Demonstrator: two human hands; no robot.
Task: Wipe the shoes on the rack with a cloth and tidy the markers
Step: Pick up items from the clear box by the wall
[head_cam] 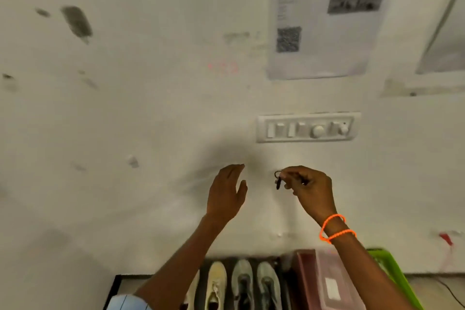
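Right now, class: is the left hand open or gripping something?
Open. The left hand is raised before the wall with fingers straight and nothing in it. The right hand pinches a small dark object.

Nothing I can actually read from my feed. Paper notice [324, 22] taped to the wall [151, 83]: lines of print, all blurred; a QR-type square and a dark photo block on it, neither decodable. Faint red marks [222, 68] on the wall left of the notice look like characters or digits, but I can't tell which. White label [331, 288] on the pinkish box [327, 282] at the bottom: no legible text. Switch panel [308, 128]: no readable markings. Shoes [241, 284] on the rack: no brand I can make out.
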